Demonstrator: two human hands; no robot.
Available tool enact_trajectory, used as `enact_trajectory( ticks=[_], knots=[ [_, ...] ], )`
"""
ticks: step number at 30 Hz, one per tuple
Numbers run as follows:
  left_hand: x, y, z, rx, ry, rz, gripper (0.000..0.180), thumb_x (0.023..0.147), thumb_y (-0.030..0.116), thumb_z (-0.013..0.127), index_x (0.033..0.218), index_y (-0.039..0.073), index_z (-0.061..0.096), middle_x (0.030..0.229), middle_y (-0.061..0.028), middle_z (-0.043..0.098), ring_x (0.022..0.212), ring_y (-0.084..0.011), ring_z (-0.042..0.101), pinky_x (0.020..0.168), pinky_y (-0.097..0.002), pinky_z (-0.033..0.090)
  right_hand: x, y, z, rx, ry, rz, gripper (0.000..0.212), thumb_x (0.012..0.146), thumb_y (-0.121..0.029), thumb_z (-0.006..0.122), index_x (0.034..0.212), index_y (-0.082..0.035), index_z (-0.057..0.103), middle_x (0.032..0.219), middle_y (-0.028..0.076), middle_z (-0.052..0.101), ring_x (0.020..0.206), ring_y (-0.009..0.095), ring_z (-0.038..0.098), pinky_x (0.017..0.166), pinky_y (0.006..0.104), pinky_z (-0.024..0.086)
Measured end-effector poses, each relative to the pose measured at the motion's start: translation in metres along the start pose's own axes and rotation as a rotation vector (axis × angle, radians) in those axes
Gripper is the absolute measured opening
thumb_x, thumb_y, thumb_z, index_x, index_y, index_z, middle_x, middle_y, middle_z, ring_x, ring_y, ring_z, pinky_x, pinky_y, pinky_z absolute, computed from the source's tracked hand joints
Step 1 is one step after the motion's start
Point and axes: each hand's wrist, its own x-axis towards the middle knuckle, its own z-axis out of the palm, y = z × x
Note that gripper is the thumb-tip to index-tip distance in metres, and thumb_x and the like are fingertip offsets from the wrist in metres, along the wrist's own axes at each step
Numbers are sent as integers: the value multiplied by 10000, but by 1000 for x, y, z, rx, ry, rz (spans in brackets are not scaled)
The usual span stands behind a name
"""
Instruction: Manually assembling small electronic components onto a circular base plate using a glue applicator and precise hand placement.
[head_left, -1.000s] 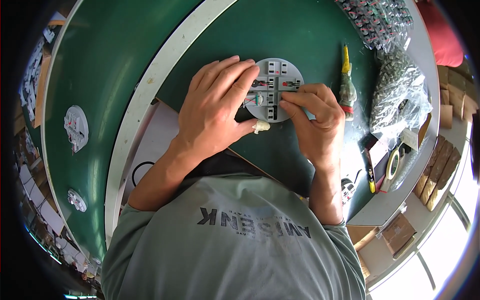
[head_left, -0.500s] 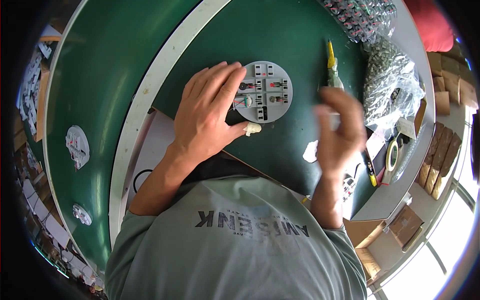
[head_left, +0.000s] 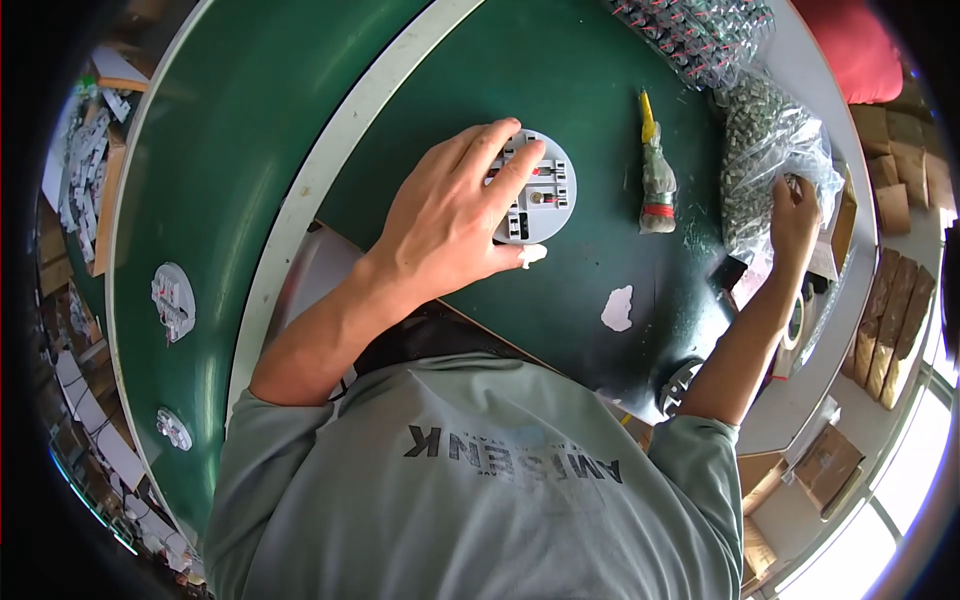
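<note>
On the green surface (head_left: 580, 285) lies a round grey plastic base (head_left: 563, 212), its left part hidden beneath the left hand (head_left: 450, 215), which rests spread over it, thumb apart near the lower rim, not clasping it. Farther right, the right hand (head_left: 795, 212) bends its fingers at a clear plastic bag (head_left: 752, 140) of small parts; whether they pinch one, I cannot tell. The right forearm partly covers a tape roll (head_left: 795, 325).

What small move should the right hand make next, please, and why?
The right hand should probably pinch one small part from the clear bag, because its fingertips are at that bag, while the left hand rests on the round grey plate.
</note>
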Motion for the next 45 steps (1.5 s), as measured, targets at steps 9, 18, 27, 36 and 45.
enact_trajectory(
  ticks=[9,18,27,36,45],
  knots=[
    [2,-15,-27,-1209,-132,-452,642,1075,624,602,1083,-2,743,834,-70,712,760,-153,689,724,-331,559,0,20,26,117,296,-36,368,1035,-298,730,1288,-39,799,1168,182,821,1043,273,786,946,375,580],
    [6,-11,-6,-1123,-67,-570,763,1126,667,479,775,17,670,608,-28,612,517,-90,571,509,-279,456,1,8,30,276,468,56,345,1044,-295,755,1265,-38,818,1113,98,844,993,176,766,910,312,585],
    [10,-16,-16,-1111,-188,-534,752,1124,659,494,846,-8,700,614,-20,600,522,-82,548,505,-282,439,1,13,32,373,515,45,340,1056,-267,746,1282,-20,807,1144,107,832,992,154,753,901,282,584],
    [8,-21,-11,-1161,-149,-516,703,1138,610,500,847,4,705,625,-7,604,536,-72,541,504,-280,426,2,11,32,428,574,-26,320,1070,-196,724,1326,-11,777,1152,115,818,954,157,745,851,281,599],
    [12,-23,-20,-1154,-212,-526,675,1141,588,504,895,0,726,650,8,598,571,-65,535,541,-274,424,-2,1,29,695,476,118,331,1071,-201,717,1349,-24,746,1054,83,799,799,137,703,695,272,568]
  ],
)
